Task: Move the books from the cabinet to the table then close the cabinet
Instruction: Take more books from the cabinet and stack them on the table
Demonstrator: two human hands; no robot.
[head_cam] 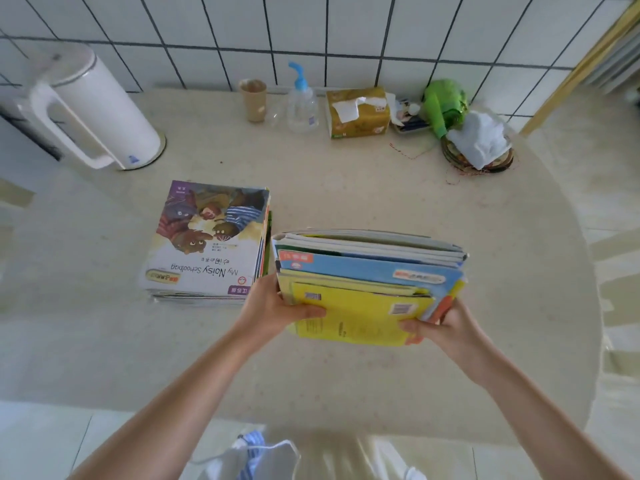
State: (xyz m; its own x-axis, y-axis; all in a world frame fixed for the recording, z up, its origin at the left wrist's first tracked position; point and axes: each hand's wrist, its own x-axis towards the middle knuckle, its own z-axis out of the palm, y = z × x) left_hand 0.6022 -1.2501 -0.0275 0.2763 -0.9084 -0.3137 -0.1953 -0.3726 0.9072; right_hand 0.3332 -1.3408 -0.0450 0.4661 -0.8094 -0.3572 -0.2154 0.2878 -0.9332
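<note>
Both forearms reach out from under the camera, and between them I've got the bundle of books [370,282] held over the desk [346,375]. Left hand [273,306] grips the near left corner, thumb lying on the yellow cover; right hand [440,323] pinches the near right corner, thumb on top, fingers curled beneath. Whether the far edge is touching the desk I can't tell from here.

These are thin paperbacks, glossy covers, uneven sizes — floppy singly, fairly weighty together, and I'd judge them prone to sliding over each other and fanning out. Holding both corners with fingers under the lowest book looks like the right grip; squeeze too lightly and the middle ones could slip.

Just left of my left hand sits the stack of books [207,244] already on the desk, nearly touching the bundle. Well beyond both hands: white kettle [90,105], pump bottle [302,102], tissue pack [356,114]. No cabinet in view.
</note>
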